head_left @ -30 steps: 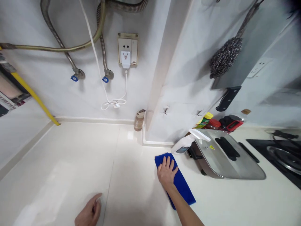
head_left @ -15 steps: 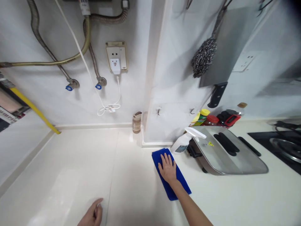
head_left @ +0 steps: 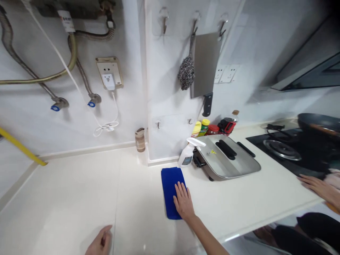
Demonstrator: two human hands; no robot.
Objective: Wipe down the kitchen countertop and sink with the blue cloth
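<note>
A folded blue cloth lies flat on the white countertop. My right hand rests palm down on its right side, with fingers stretched and slightly spread. At the bottom left, my left hand hovers over or rests on the counter; I cannot tell which. Its fingers are loosely bent and apart, and nothing shows in them. Just behind the cloth stands a white spray bottle, close to the handle of a lidded rectangular electric pan.
Another person's hand rests near the stove at right. A brown cup stands by the wall corner. Seasoning jars sit behind the pan. A cleaver and steel scrubber hang from hooks. A yellow pipe rises at left.
The view has swung right, bringing the other person's hand and a wok into sight. The cloth now lies straighter, and my right hand is nearer its right edge. My left hand stays much the same.
</note>
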